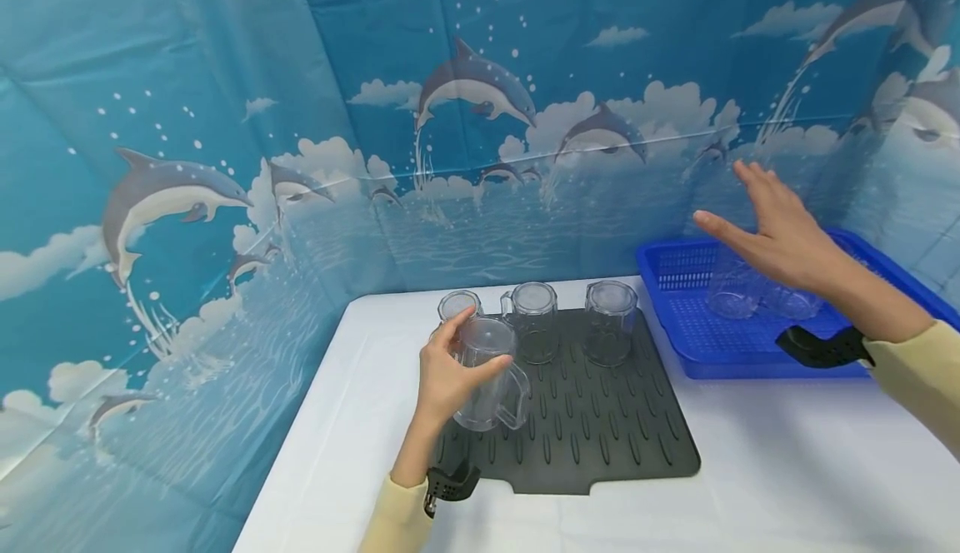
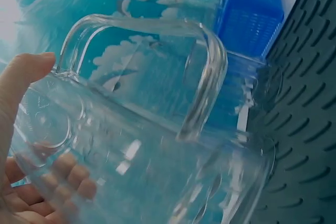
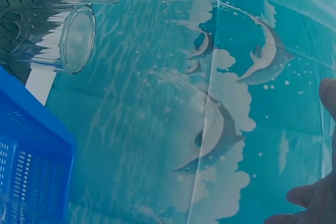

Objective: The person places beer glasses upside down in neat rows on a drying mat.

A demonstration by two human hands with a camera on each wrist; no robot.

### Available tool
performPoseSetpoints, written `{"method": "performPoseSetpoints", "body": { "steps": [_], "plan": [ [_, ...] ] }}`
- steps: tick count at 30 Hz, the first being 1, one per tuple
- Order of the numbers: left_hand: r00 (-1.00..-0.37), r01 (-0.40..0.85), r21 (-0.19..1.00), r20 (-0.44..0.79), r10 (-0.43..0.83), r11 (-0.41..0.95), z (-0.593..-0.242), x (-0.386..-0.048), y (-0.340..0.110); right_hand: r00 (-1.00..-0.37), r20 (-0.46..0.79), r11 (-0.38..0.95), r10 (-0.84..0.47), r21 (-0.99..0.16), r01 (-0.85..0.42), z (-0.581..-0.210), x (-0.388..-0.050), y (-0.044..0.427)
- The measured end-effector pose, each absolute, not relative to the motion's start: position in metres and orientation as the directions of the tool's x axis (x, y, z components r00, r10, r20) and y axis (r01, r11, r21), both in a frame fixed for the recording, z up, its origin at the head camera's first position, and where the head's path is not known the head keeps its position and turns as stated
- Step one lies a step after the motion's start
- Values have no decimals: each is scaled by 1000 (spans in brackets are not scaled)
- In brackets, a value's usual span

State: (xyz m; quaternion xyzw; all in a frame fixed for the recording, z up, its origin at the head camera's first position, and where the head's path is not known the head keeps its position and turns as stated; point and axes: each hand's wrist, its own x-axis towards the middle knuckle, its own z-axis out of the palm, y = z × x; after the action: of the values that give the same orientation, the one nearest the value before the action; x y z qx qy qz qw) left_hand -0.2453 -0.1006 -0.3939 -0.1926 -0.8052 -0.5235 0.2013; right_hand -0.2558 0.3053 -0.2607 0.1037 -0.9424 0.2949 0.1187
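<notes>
With thumb and fingers round its upper end, my left hand (image 1: 444,374) holds a clear mug (image 1: 480,407) over the left part of a dark ridged mat (image 1: 577,445). The mug's handle (image 2: 207,77) points to the right in the head view. In the left wrist view the thumb lies near the handle's end, and the fingers show through the clear wall. My right hand (image 1: 787,232) is raised above a blue basket (image 1: 697,353), fingers spread and holding nothing. Clear glasses (image 1: 731,291) lie inside that basket, partly hidden by the hand and forearm.
Along the mat's back edge stand three more clear mugs: a left one (image 1: 459,301), a middle one (image 1: 534,320) and a right one (image 1: 610,324). The white table (image 1: 330,420) meets a blue dolphin-print sheet (image 1: 450,228) behind and at the sides.
</notes>
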Motion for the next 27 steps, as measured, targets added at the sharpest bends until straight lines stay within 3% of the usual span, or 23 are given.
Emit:
{"method": "performPoseSetpoints", "body": {
  "steps": [10,17,27],
  "plan": [
    [-845,488,756,534,20,435,-428,-255,-123,-950,299,808,-89,-536,-244,-280,-264,322],
    [-866,421,769,498,-39,482,-465,-256,-130,-977,210,857,26,-508,-87,-324,-289,355],
    [-893,392,757,450,17,523,-463,-242,-127,-964,252,925,83,-380,-20,-384,-334,395]
  ]
}}
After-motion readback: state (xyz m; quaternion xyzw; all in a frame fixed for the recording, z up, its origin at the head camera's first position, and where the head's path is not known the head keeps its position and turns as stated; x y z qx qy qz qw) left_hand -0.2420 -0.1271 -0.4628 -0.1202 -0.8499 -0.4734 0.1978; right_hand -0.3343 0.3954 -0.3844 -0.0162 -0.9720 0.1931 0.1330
